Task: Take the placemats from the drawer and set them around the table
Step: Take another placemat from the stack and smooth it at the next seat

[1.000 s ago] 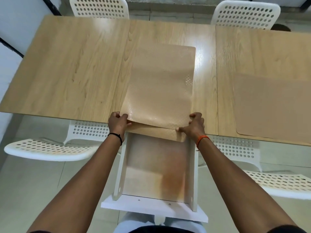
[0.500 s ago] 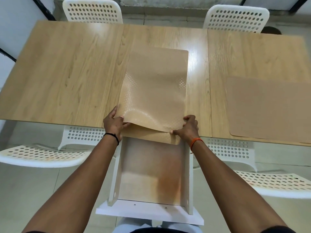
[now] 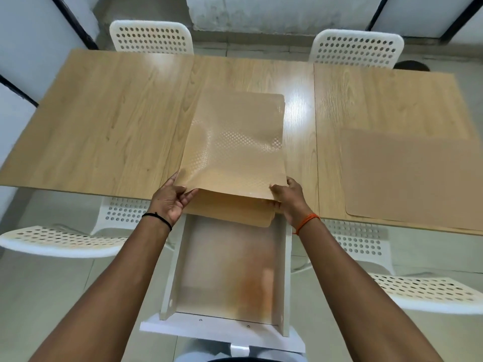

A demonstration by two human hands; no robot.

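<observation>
- At the frame's right, one flat tan rectangular placemat (image 3: 413,176) already lies on the light wooden worktop (image 3: 104,121).
- At centre, the left hand (image 3: 170,202) and right hand (image 3: 290,197) pinch with their fingers the near corners of a glossy tan textured placemat (image 3: 235,142), another mat (image 3: 232,210) beneath, over the open white drawer (image 3: 230,267).
- Most settings remain.

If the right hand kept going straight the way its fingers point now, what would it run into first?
The right hand points left along the table edge, pinching the top placemat. Past the mat it holds, the left hand comes first, though depth is unclear.

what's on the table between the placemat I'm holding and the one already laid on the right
Head view: only bare table between the held placemat and the laid placemat.
</observation>
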